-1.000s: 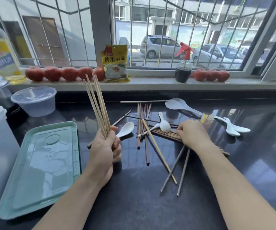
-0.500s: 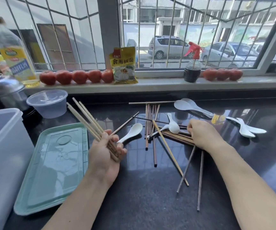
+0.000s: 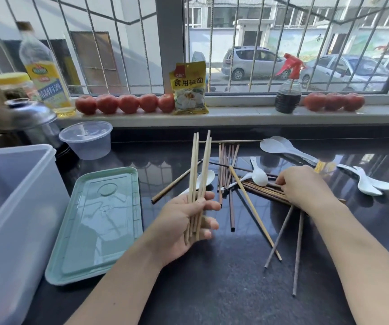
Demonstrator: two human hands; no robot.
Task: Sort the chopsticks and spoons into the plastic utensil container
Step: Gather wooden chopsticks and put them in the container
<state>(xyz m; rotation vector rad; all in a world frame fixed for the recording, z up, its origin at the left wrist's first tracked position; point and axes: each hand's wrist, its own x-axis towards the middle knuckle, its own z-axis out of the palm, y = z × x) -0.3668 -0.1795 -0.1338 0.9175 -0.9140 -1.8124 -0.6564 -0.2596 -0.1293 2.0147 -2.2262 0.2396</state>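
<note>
The bundle of pale chopsticks [image 3: 199, 174] stands nearly upright in the left hand [image 3: 184, 227], its fingers curled round the lower ends while the tips fan out toward twelve o'clock. At three o'clock from it the right hand [image 3: 306, 187] rests palm-down on a heap of dark chopsticks [image 3: 263, 191], fingers bent onto them; whether it has actually pinched one cannot be told. The step in hand looks like gathering: collecting sticks of one kind before loading them. The next move probably calls for lifting another stick clear of the crossed pile without dragging the white spoons [image 3: 257, 175] lying on it, then carrying the bundle to the translucent plastic container [image 3: 22, 195] at nine o'clock, whose interior is out of sight. Beside that lies a green lid [image 3: 99, 226], and more white spoons [image 3: 369, 185] sit at two o'clock. The surface is a dark, glossy stone counter [image 3: 224, 289]; beyond it at twelve o'clock a windowsill [image 3: 247, 113] holds tomatoes [image 3: 127, 103], a yellow packet [image 3: 190, 89], an oil bottle [image 3: 45, 71] and a spray bottle [image 3: 288, 90] before a barred window.
</note>
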